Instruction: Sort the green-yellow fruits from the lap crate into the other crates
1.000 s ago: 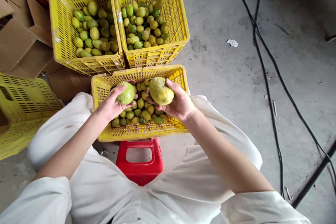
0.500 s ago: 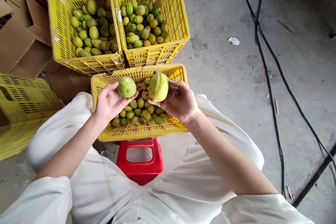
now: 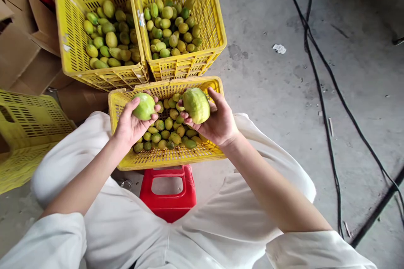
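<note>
My left hand (image 3: pixel 134 122) is closed around a round green lemon (image 3: pixel 144 106), thumb on its left side and fingertips on its right. In my right hand (image 3: pixel 217 122) rests a larger yellow-green lemon (image 3: pixel 196 106), with the fingers curled beneath it and the thumb raised behind. Both fruits are held above the near yellow crate (image 3: pixel 135 162), a little apart from each other. Inside that crate lie many smaller green and yellow lemons (image 3: pixel 175 138), partly covered by my hands.
Two yellow crates, one at left (image 3: pixel 71 61) and one at right (image 3: pixel 217 29), hold more lemons beyond. A red plastic stool (image 3: pixel 167 208) stands between my legs. Cardboard boxes (image 3: pixel 22 56) and another yellow crate (image 3: pixel 31 122) lie left; black cable (image 3: pixel 325 122) runs across the floor right.
My hands have moved slightly apart, the left one leftward. Both lemons have been turned in the fingers, and the right one now shows a greener side.
</note>
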Demonstrator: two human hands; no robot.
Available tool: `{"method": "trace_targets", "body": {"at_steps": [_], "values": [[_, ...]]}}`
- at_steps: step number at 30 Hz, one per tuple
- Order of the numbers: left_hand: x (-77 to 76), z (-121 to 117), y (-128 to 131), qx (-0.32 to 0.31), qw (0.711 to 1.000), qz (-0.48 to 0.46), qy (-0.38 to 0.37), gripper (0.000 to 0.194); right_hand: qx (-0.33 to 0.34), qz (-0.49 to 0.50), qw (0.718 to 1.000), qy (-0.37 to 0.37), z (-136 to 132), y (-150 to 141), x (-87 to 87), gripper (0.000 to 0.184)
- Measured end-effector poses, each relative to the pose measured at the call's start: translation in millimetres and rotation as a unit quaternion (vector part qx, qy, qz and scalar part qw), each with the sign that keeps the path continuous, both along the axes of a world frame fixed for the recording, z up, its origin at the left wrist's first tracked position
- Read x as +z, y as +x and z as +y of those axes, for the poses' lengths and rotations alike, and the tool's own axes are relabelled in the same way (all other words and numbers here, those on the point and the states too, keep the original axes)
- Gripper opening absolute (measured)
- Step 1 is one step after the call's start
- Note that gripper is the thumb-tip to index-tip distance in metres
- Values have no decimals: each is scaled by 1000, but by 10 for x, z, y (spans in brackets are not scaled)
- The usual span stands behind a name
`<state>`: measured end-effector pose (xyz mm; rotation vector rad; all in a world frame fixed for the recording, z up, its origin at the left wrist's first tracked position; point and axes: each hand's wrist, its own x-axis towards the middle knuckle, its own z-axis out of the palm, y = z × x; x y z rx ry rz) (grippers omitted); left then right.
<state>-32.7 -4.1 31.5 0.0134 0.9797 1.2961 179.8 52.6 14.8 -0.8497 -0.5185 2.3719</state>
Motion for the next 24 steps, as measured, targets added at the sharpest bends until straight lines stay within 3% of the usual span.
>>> {"method": "trace_targets", "body": {"at_steps": [7, 12, 16, 24], "values": [[13, -20, 11, -20, 998, 55, 8, 26, -75, 5, 997, 10, -17, -7, 75, 33], [-54, -65, 16, -55, 996, 62, 18, 42, -20, 28, 999, 23, -63, -26, 56, 41], [-66, -67, 12, -56, 997, 52, 13, 38, 25, 16, 999, 28, -57, -33, 25, 36], [9, -10, 34, -40, 998, 41, -33, 32, -15, 5, 1000, -6, -20, -29, 22, 39]]}}
